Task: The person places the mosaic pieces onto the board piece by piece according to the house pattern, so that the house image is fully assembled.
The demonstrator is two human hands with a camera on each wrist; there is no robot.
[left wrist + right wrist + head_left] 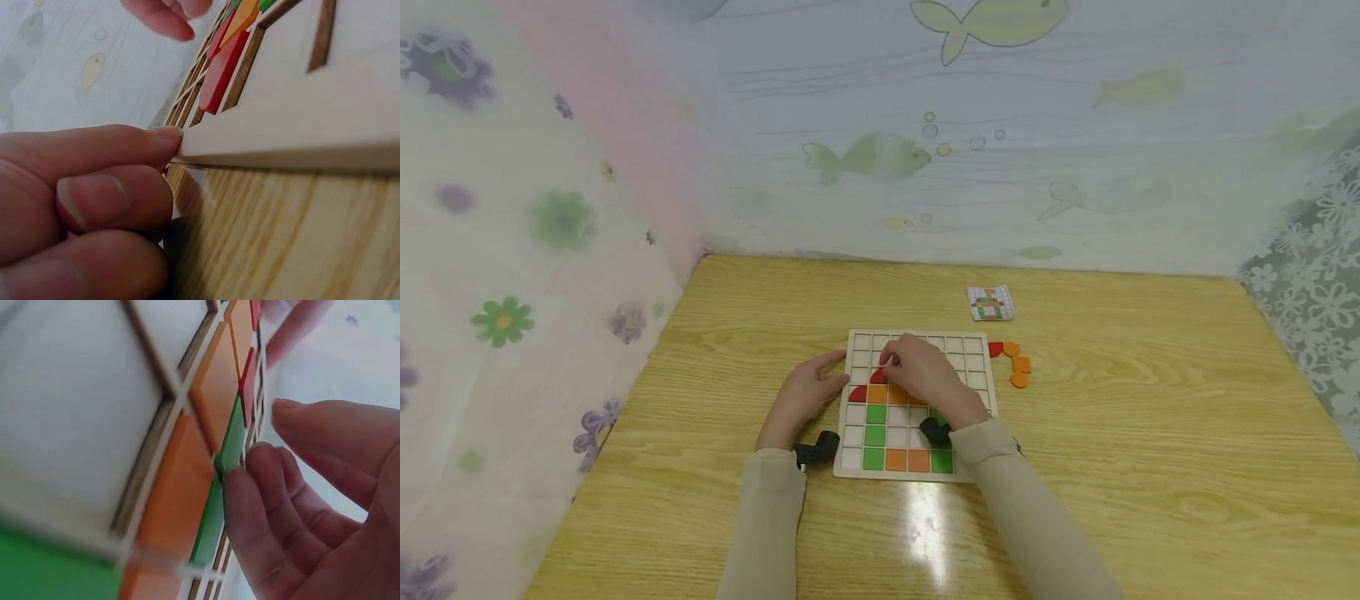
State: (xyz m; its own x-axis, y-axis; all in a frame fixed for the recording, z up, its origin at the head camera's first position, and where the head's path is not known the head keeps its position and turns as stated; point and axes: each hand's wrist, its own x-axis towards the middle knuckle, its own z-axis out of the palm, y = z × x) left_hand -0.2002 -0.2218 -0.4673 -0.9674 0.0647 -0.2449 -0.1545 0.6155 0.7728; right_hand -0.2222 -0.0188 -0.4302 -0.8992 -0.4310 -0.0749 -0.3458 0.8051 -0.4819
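Note:
A pale wooden grid board (pixel 917 477) lies on the table with coloured tiles in its cells. My left hand (pixel 805 392) is at the board's left side; a fingertip (pixel 169 134) touches the edge there. Over the middle of the board is my right hand (pixel 928 371), its fingers bent. In the right wrist view, one fingertip (pixel 237 481) touches a green tile (pixel 211 519) and the thumb stands apart. A second green tile (pixel 234 434) adjoins it. Red rounded tiles (pixel 858 393) and an orange square tile (pixel 877 394) show left of the right hand, which hides part of the pattern.
Right of the board lie a loose red tile (pixel 996 349), an orange square tile (pixel 1022 364) and rounded orange tiles (pixel 1018 380). A small pattern card (pixel 990 303) lies behind them. Patterned sheets (pixel 865 192) stand at the table's back and sides.

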